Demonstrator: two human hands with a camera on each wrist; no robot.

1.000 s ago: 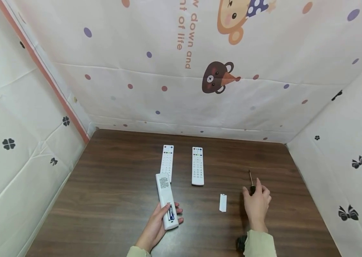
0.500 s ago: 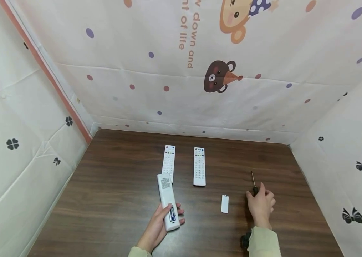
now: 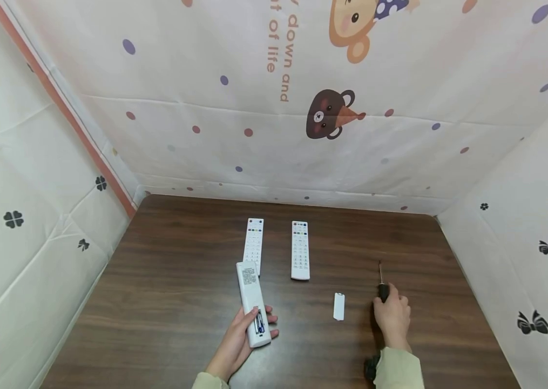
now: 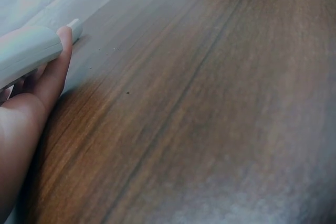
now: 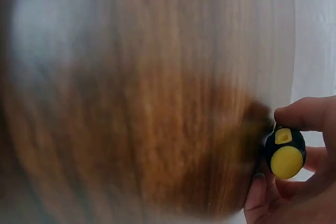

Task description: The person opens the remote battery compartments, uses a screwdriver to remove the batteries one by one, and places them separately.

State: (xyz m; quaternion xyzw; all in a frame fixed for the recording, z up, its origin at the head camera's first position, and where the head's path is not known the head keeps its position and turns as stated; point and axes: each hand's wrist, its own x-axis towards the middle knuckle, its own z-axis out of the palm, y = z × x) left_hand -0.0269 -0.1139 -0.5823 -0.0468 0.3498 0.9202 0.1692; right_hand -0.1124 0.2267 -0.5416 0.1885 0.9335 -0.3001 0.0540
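A white remote control [image 3: 250, 292] is in my left hand [image 3: 236, 343], back side up, with the thumb across it and fingers beneath. Its battery bay [image 3: 259, 322] is uncovered and shows batteries inside. On the right, my right hand [image 3: 393, 321] grips a screwdriver [image 3: 383, 292] low over the table, shaft pointing away from me. The right wrist view shows the yellow end [image 5: 287, 162] of its black handle between thumb and fingers. A small white battery cover [image 3: 339, 307] lies on the table between the hands.
Two more white remotes lie buttons up farther back: the left one [image 3: 254, 237], partly overlapped by the held remote, and the right one [image 3: 300, 251]. Printed cloth walls [image 3: 196, 146] enclose the brown wooden table [image 3: 157, 281] at the back and both sides.
The right hand's fingers have lowered around the screwdriver, and more of its black handle shows ahead of them. The left hand and its remote stay nearly still.
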